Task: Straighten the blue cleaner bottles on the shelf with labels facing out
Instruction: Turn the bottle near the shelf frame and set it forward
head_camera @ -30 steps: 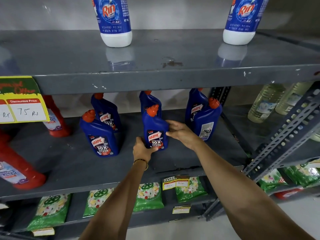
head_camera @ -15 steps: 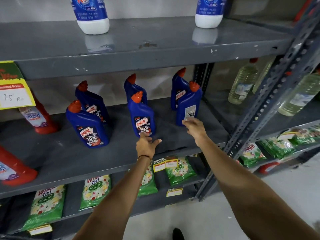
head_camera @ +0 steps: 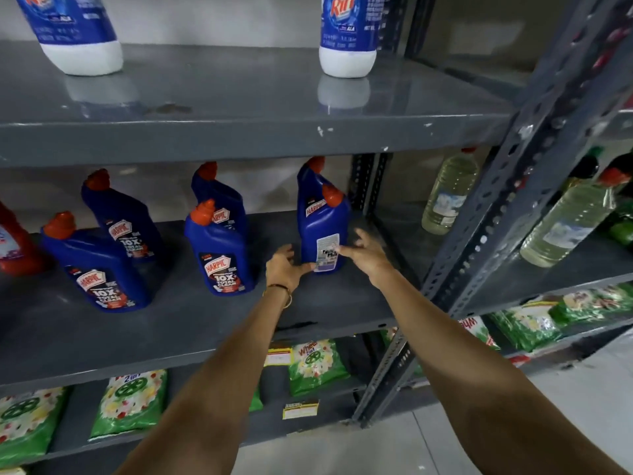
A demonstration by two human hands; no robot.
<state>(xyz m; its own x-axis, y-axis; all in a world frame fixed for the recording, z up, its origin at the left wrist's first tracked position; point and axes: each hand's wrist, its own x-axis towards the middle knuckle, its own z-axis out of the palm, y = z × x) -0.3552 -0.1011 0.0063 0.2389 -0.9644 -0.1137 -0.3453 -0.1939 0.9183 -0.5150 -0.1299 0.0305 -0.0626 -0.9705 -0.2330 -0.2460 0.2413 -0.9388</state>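
Several blue Harpic cleaner bottles with orange caps stand in pairs on the grey middle shelf (head_camera: pixel 171 323). The front left bottle (head_camera: pixel 99 269) and the front middle bottle (head_camera: pixel 221 248) show their front labels. The right front bottle (head_camera: pixel 322 231) shows its white back label; another bottle (head_camera: pixel 310 186) stands close behind it. My left hand (head_camera: pixel 286 265) is at the lower left side of the right front bottle, fingers apart, thumb touching it. On its right side my right hand (head_camera: pixel 363 255) has spread, blurred fingers, with fingertips on the label.
Red bottles (head_camera: pixel 13 245) stand at the far left. Two Rin bottles (head_camera: pixel 347 36) sit on the upper shelf. A slotted metal upright (head_camera: pixel 479 241) rises just right of my hands, with pale liquid bottles (head_camera: pixel 448 197) beyond it. Green detergent packs (head_camera: pixel 315 365) lie below.
Both hands let go of the middle front bottle and moved right to the right front bottle. The view shifted right and closer.
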